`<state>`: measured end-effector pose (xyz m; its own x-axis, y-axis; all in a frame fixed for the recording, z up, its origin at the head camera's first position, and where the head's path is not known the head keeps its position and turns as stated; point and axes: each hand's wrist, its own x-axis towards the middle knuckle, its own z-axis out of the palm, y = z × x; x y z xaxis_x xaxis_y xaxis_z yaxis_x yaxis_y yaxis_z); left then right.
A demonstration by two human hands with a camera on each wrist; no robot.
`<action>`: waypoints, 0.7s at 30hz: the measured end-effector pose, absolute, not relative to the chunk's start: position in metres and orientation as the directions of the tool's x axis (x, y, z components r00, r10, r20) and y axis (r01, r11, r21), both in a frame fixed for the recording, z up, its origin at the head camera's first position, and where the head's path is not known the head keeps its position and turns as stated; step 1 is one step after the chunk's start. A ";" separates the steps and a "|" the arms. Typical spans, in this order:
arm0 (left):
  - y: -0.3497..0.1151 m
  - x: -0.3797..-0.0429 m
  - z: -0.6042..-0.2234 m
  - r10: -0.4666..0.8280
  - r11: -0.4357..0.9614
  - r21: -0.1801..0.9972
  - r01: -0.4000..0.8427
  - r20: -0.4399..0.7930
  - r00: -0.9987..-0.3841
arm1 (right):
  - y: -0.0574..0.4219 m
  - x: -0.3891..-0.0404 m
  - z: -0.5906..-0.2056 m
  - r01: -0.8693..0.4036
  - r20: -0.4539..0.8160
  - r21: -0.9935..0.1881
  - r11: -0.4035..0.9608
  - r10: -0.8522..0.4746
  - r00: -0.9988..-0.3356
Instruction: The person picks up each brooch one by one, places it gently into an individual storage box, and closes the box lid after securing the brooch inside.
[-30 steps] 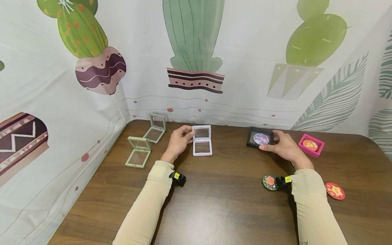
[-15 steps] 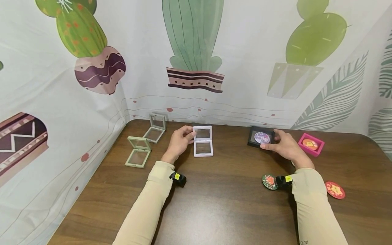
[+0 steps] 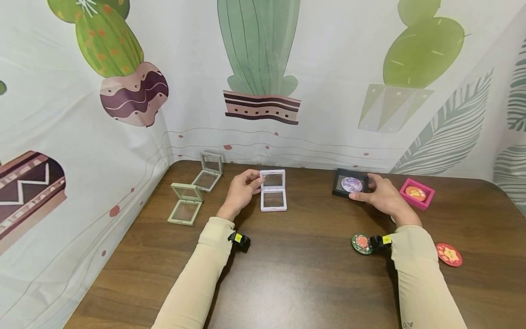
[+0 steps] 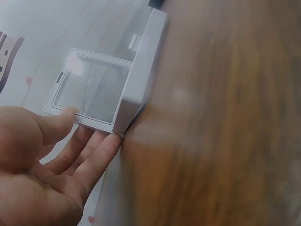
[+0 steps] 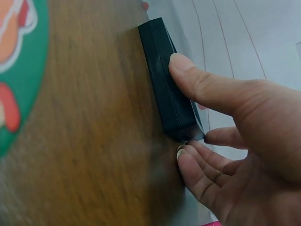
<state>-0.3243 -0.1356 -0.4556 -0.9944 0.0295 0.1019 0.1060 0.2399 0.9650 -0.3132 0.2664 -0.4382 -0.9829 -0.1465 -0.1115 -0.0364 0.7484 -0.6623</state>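
Note:
In the head view a pale lavender hinged display case (image 3: 273,188) lies unfolded on the table, its clear-windowed lid raised. My left hand (image 3: 242,189) pinches the left edge of that lid; in the left wrist view the thumb is on the window side and the fingers (image 4: 96,162) reach beneath the edge. Further right, a closed black display case (image 3: 339,190) shows a purple round badge (image 3: 352,184) through its window. My right hand (image 3: 384,196) grips its right end. The right wrist view has the thumb (image 5: 183,66) along the black side and the other fingers round the end.
Left of the lavender case stand a light green unfolded case (image 3: 181,222) and a grey one (image 3: 207,186). To the right are a pink case (image 3: 423,204) with an orange badge, a green round badge (image 3: 360,244) and a red one (image 3: 449,254). A printed cloth (image 3: 328,146) hangs behind.
The lavender case has slid very slightly to the right with my left hand on its lid. The black case has shifted barely to the right; both holds are the same.

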 end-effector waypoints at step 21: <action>-0.136 -0.324 -0.457 0.035 0.246 0.964 0.098 0.093 -0.995 | 0.266 -0.311 -0.436 -0.034 -0.112 -0.668 0.743 -0.146 -0.983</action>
